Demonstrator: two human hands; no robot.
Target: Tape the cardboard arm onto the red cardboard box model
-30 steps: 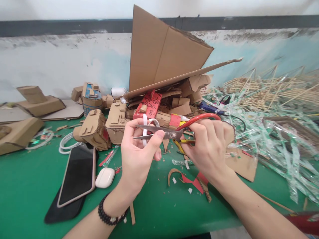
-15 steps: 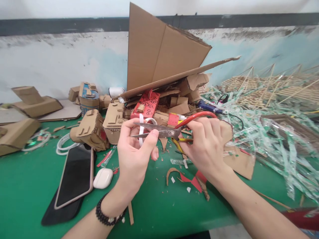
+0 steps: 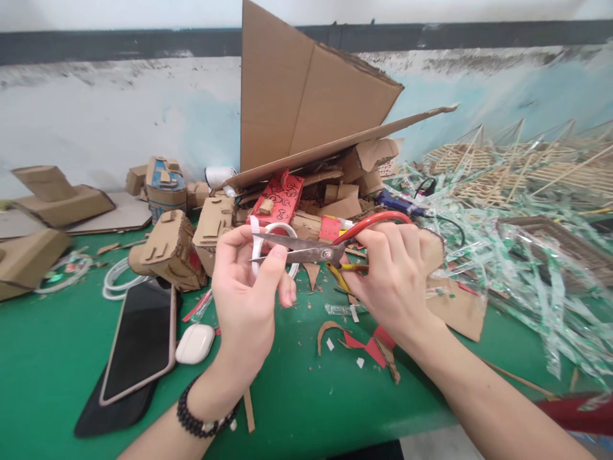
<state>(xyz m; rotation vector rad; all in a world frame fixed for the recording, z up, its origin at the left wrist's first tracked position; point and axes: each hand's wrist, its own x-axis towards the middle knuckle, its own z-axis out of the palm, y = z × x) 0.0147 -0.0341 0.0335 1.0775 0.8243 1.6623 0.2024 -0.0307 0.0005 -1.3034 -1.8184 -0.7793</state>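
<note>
My left hand (image 3: pixel 253 287) is closed around a narrow white ring (image 3: pixel 287 231) that looks like a roll of tape, with a short white strip (image 3: pixel 255 223) standing up at its near side. My right hand (image 3: pixel 395 275) grips red-handled scissors (image 3: pixel 368 253). Their blades point left, slightly apart, and reach across the white strip and over the left fingertips. A piece of cardboard (image 3: pixel 433 252) shows behind the right knuckles. Part of the scissors' lower handle is hidden by the right fingers.
A phone (image 3: pixel 138 342) and a white earbud case (image 3: pixel 195 344) lie left on the green table (image 3: pixel 297 409). Cardboard models (image 3: pixel 170 249) and a red patterned box (image 3: pixel 280 198) stand behind the hands. Tangled clear tape strips (image 3: pixel 541 287) fill the right, with red scraps (image 3: pixel 373 351) in front.
The blades have closed a little around the white strip. The left hand has shifted slightly left, and more of the white ring shows. The whole view has drifted slightly.
</note>
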